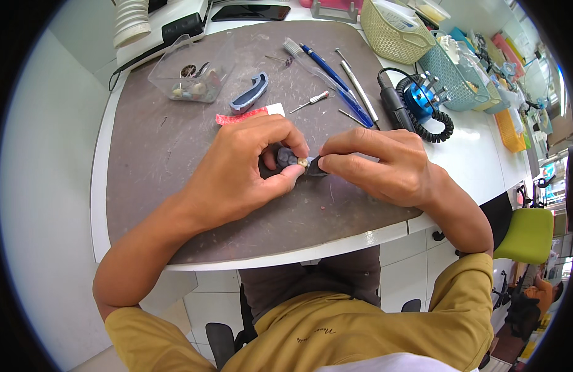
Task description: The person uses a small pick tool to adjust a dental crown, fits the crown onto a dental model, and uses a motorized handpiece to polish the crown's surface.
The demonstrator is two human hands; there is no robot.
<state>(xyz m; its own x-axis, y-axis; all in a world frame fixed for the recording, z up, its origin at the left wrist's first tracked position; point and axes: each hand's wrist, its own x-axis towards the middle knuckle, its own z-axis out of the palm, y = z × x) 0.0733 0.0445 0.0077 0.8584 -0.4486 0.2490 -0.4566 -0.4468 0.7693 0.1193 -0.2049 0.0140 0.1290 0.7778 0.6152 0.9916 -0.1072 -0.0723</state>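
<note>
Between the thumb and fingers of my left hand (240,164) is a dark grey, lumpy dental model (287,157). A small cream-coloured tooth crown (303,162) sits at its right end, by my left thumb and fingertip. My right hand (385,166) pinches a small blackish piece (315,168) close beside the crown; whether it is a sheet or a solid bit I cannot tell. My left fingers partly hide the model. Both hands are held over the brown mat (193,211).
Beyond my hands lie a blue-grey curved tray piece (250,93), a red-and-white strip (243,116), a small screwdriver (310,101), a brush (308,59) and pens. A clear box (187,74) stands far left. A corded handpiece (395,102), blue bur stand (421,101) and baskets (398,37) line the right.
</note>
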